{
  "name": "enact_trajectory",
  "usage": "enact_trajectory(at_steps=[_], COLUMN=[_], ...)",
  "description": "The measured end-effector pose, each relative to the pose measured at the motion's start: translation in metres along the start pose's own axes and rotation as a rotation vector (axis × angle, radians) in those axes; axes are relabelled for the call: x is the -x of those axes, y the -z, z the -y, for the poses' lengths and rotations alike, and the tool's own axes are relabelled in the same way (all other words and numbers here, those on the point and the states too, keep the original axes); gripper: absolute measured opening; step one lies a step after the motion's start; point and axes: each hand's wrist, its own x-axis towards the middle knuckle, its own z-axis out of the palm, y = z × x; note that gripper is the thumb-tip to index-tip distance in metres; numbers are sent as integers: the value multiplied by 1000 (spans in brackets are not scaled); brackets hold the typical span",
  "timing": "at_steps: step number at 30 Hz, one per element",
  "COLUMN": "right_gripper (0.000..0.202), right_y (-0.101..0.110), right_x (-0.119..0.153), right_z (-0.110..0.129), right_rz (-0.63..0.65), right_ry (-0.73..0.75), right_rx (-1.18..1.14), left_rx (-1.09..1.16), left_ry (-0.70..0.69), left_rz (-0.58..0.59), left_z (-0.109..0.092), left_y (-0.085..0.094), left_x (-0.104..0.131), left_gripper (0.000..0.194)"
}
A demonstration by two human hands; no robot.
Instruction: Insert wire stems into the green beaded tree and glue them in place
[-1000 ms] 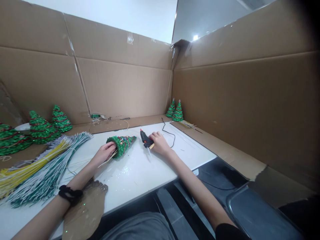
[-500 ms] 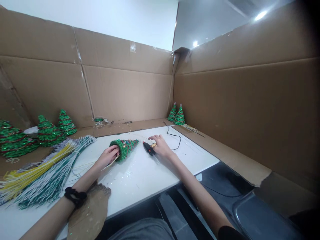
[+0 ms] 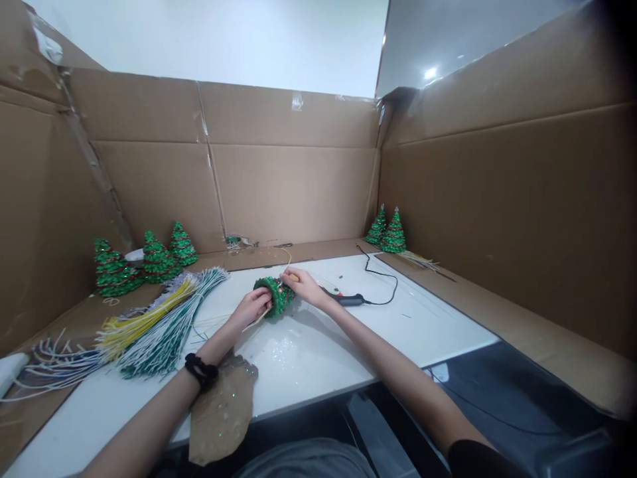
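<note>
Tree (image 3: 279, 297) lies between both hands, left hand (image 3: 256, 307) gripping its base, right hand (image 3: 300, 284) pinching a wooden-coloured stick (image 3: 293, 277).

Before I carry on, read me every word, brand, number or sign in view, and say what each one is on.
No text can be read anywhere.
Glue gun: too small to tell whether it bears a brand or number.
Pale patch by the near table edge: too blurred to tell whether it is printed.
Cardboard back wall: creases and tape, no legible print.
</note>
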Motion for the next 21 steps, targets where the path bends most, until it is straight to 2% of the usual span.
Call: enact_trajectory(at_steps=[5,12,21], right_gripper=[30,26,25], right_y=[-4,-6,-8], right_x=[4,4,7], right_z=[4,0,1], right_rz=[54,38,51], right_ry=[20,64,101], right_rx=[-89,0,23], left_rx=[1,7,44], left_ry=[4,-19,18], left_rz=[-10,9,10], left_z=[1,3,2], left_y=[0,1,-2], left_x=[0,-3,1], left_gripper=[26,20,33])
